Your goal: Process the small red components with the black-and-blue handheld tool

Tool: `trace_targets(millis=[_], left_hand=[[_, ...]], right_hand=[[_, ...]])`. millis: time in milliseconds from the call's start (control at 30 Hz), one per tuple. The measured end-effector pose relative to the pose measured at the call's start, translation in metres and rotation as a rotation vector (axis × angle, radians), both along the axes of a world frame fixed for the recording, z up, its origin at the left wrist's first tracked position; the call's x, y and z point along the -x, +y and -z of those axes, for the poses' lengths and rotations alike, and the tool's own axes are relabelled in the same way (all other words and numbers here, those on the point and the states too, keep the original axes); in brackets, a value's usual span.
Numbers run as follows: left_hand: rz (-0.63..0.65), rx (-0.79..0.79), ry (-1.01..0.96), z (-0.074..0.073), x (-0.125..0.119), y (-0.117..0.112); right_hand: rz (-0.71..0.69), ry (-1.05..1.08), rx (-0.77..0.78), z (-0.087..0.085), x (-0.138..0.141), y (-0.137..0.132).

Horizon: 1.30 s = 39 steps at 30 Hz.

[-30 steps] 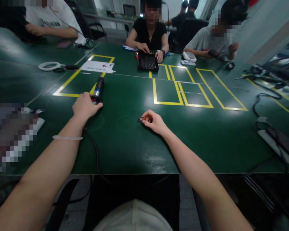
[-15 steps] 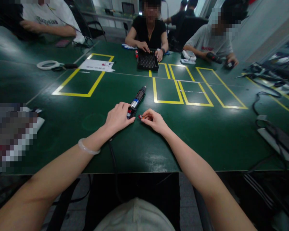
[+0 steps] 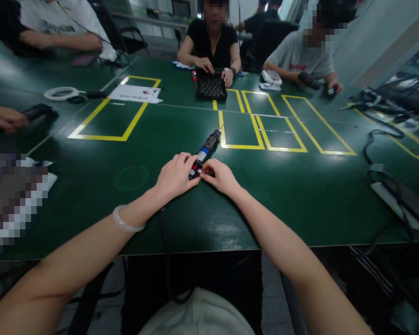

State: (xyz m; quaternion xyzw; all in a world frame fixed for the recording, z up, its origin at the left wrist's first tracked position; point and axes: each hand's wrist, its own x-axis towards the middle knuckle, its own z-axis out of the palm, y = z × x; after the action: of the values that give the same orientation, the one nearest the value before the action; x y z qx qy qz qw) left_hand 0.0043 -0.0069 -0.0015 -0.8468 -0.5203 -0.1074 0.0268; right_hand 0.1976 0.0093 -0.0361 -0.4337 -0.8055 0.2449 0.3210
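Note:
An electric screwdriver [image 3: 208,148] lies slantwise on the green table, its thin bit pointing away from me. Its inside shows, with a silver and blue motor body and red bits near the rear. My left hand [image 3: 176,173] is wrapped around the rear end, and the fingers cover part of it. Against that same end, my right hand [image 3: 223,177] pinches a small part with red and orange on it. The fingertips hide most of this part, and its kind is unclear. A black cord [image 3: 165,228] runs from under my left wrist over the table's front edge.
Yellow tape outlines [image 3: 242,147] mark the table ahead. A person opposite handles a black tray [image 3: 211,89]; another at right holds a dark tool [image 3: 309,80]. At left are a white ring [image 3: 61,94], a paper [image 3: 136,93] and another person's hand [image 3: 5,117]. Cables [image 3: 370,149] lie right.
My right hand has brought the small part leftward to the screwdriver's rear end. The screwdriver has shifted slightly right. Another person's hand with a dark object has appeared at the left edge.

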Motion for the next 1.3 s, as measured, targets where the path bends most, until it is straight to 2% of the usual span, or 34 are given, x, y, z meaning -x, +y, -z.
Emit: trace_targets(millis=[200, 800, 1033, 1300], left_hand=[[0.004, 0.012, -0.001, 0.0, 0.0, 0.0], [-0.043, -0.002, 0.03, 0.002, -0.004, 0.001], [-0.056, 0.032, 0.065, -0.002, -0.003, 0.003], [-0.082, 0.047, 0.091, -0.005, 0.012, 0.014]], right_hand=[[-0.025, 0.108, 0.126, 0.001, 0.003, 0.001], [-0.088, 0.083, 0.028, -0.002, -0.001, -0.004], [-0.049, 0.13, 0.066, 0.0, -0.003, -0.004], [-0.008, 0.204, 0.102, 0.002, -0.013, -0.002]])
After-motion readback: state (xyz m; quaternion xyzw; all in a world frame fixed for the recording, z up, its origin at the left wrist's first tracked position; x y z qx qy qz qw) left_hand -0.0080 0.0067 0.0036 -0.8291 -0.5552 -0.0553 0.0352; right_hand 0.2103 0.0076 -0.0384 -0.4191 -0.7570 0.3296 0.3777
